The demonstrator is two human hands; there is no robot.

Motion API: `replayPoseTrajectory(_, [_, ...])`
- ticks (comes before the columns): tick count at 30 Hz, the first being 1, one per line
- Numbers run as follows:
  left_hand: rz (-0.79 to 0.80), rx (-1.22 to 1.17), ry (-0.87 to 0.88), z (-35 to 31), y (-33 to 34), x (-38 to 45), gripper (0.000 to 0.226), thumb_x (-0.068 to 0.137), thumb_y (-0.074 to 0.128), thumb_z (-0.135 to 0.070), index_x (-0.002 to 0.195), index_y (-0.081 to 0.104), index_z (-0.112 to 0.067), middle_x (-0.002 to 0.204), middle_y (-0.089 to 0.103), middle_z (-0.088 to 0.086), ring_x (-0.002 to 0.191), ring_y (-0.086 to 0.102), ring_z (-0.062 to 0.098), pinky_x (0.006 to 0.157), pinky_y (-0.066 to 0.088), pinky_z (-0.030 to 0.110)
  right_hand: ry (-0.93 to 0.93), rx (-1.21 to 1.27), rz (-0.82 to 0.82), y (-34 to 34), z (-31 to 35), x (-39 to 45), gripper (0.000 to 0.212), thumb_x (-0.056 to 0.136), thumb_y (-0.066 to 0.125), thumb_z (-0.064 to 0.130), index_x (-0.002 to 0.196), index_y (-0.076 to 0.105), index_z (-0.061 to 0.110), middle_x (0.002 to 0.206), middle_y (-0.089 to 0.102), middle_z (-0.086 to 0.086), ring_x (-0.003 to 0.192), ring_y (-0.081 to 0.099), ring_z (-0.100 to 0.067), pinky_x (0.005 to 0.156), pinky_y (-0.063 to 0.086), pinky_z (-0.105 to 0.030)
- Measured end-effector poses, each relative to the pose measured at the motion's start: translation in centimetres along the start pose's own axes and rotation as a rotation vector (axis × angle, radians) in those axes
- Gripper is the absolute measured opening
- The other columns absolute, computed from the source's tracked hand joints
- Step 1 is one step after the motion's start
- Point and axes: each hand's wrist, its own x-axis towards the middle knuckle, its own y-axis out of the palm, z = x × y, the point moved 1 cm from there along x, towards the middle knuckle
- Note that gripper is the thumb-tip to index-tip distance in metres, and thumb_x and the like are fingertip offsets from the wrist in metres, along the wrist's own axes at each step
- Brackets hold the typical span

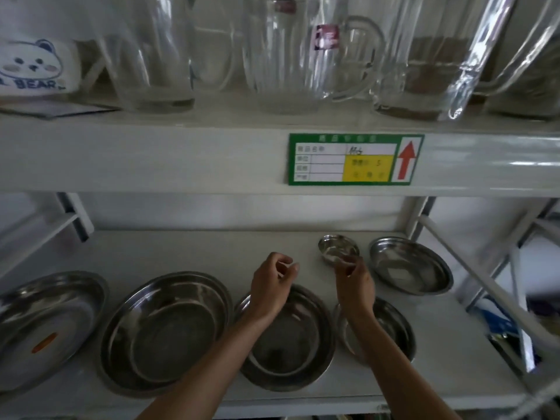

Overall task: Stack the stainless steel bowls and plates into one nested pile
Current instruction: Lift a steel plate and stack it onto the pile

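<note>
Hands: right [353, 281] pinching small bowl [338, 248]; mug [36, 68] reads "BEAR".

A single head-worn wide-angle view faces a shelving unit head-on from close range, tilted slightly downward. The lower shelf [169, 247] fills the 6 o'clock half, the upper shelf edge [181, 153] crosses mid-frame, and glassware [281, 56] stands at 12 o'clock.

Six stainless steel dishes, unstacked, upright on one shelf: oval plate [45, 322] far left, large bowl [165, 331], medium bowl [288, 338], small plate [391, 328], rear plate [409, 265], tiny bowl [336, 247] behind.
</note>
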Motion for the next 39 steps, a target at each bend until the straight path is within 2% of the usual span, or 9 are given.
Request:
replayPoseTrajectory(4, [0.114,-0.003,-0.033,-1.5,4.6,1.9,0.021,0.085,0.065,-0.029,0.095,0.066,-0.011,0.088,0.071,0.005,0.079,0.064,0.02,0.077,0.049,0.03,0.085,0.002,-0.08,-3.8,-2.6,3.1,0.032,0.092,0.057,0.035,0.112,0.061,0.012,0.109,0.068,-0.016,0.103,0.062,-0.035,0.079,0.043,-0.036])
replayPoseTrajectory(8, [0.23,-0.008,-0.092,-2.7,9.6,3.7,0.027,0.085,0.062,-0.03,0.094,0.065,-0.006,0.094,0.073,0.016,0.086,0.069,0.035,0.077,0.054,0.041,0.157,0.024,-0.091,-7.3,-6.3,6.1,0.04,0.096,0.05,0.036,0.117,0.057,0.003,0.116,0.064,-0.023,0.106,0.06,-0.038,0.091,0.047,-0.045])
replayPoseTrajectory(14, [0.352,0.109,-0.093,-3.5,16.4,5.2,0.034,0.087,0.058,-0.039,0.092,0.07,-0.008,0.096,0.075,0.014,0.091,0.071,0.031,0.083,0.055,0.038,0.336,0.055,-0.201,-11.0,-10.7,9.4,0.053,0.098,0.039,0.04,0.132,0.043,0.0,0.123,0.056,-0.023,0.11,0.056,-0.038,0.094,0.047,-0.047])
replayPoseTrajectory(18, [0.381,0.221,-0.108,-3.4,20.1,6.2,0.05,0.09,0.052,-0.047,0.09,0.072,-0.001,0.099,0.074,0.021,0.099,0.068,0.033,0.085,0.05,0.035,0.451,0.033,-0.201,-12.1,-13.6,11.2,0.05,0.096,0.039,0.042,0.124,0.049,0.003,0.096,0.058,-0.014,0.082,0.059,-0.026,0.08,0.052,-0.044])
replayPoseTrajectory(22, [0.393,0.276,-0.184,-2.9,23.1,7.3,0.067,0.094,0.038,-0.055,0.105,0.068,0.003,0.11,0.07,0.025,0.109,0.064,0.036,0.094,0.046,0.036,0.476,-0.022,-0.116,-12.5,-15.1,13.4,0.054,0.098,0.037,0.042,0.122,0.053,-0.004,0.121,0.056,-0.025,0.111,0.055,-0.039,0.092,0.046,-0.042])
replayPoseTrajectory(26, [0.453,0.274,-0.313,-1.7,25.5,8.6,0.079,0.091,0.033,-0.062,0.124,0.056,0.006,0.125,0.062,0.026,0.116,0.06,0.037,0.099,0.047,0.037,0.471,-0.058,-0.088,-12.2,-16.2,15.1,0.058,0.098,0.033,0.044,0.126,0.048,-0.005,0.128,0.052,-0.026,0.119,0.05,-0.04,0.1,0.04,-0.047])
replayPoseTrajectory(30, [0.496,0.298,-0.361,-1.1,27.3,9.6,0.074,0.092,0.036,-0.058,0.137,0.046,0.0,0.142,0.049,0.021,0.128,0.051,0.036,0.104,0.043,0.037,0.491,-0.053,-0.063,-11.5,-17.0,16.5,0.058,0.1,0.032,0.044,0.13,0.045,-0.004,0.13,0.051,-0.026,0.12,0.05,-0.039,0.097,0.039,-0.044])
replayPoseTrajectory(34, [0.492,0.265,-0.376,-0.8,28.9,10.0,0.061,0.093,0.044,-0.048,0.127,0.054,0.001,0.131,0.059,0.022,0.118,0.058,0.036,0.101,0.047,0.039,0.472,-0.031,-0.072,-11.1,-17.8,17.2,0.052,0.101,0.036,0.039,0.13,0.044,-0.003,0.114,0.053,-0.023,0.105,0.053,-0.035,0.081,0.036,-0.037])
replayPoseTrajectory(39, [0.438,0.283,-0.388,-0.6,29.7,10.0,0.05,0.091,0.053,-0.037,0.123,0.057,0.001,0.126,0.062,0.02,0.116,0.06,0.035,0.098,0.049,0.04,0.449,0.011,-0.064,-11.0,-18.2,17.2,0.034,0.098,0.037,0.022,0.116,0.052,-0.003,0.098,0.052,-0.02,0.092,0.055,-0.032,0.084,0.045,-0.044])
